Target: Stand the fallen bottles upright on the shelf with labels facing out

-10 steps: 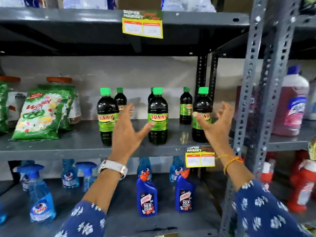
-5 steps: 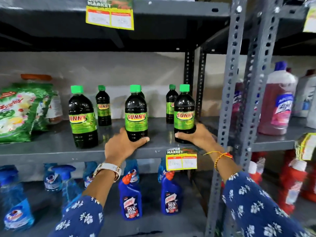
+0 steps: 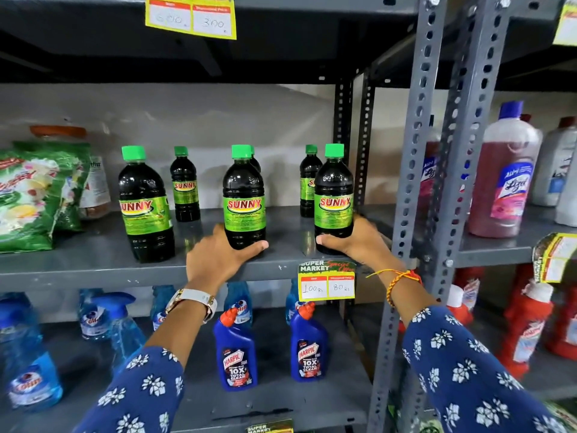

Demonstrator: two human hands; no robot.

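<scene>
The person's left arm is reaching up from the lower left in a blue flowered sleeve, a white watch (image 3: 199, 303) sitting on the wrist. The left hand (image 3: 218, 260) is resting at the front edge of the shelf (image 3: 78, 270), palm cupping the base of the middle Sunny bottle (image 3: 244, 198). Its thumb is stretching along the front of the bottle's foot toward the right, while the fingers are wrapping around the bottle's left side and back, so the hand is closing loosely on it. That bottle is standing upright near the front edge, label facing out.

To its left, another front-row Sunny bottle (image 3: 145, 207) is standing upright and untouched, its label turned slightly away to the right. Smaller-looking bottles are standing upright along the back edge of the shelf.

The right arm is coming up from the lower right, a yellow and orange thread band (image 3: 398, 281) circling the wrist. The right hand (image 3: 359, 242) is gripping the base of the right Sunny bottle (image 3: 334, 201): the thumb is lying across the bottle's foot at the front, the fingers curling behind it. This bottle is standing upright beside the shelf's right upright post (image 3: 412, 182), just above a yellow price tag (image 3: 326, 282) hanging off the shelf's front edge, label facing out.
</scene>
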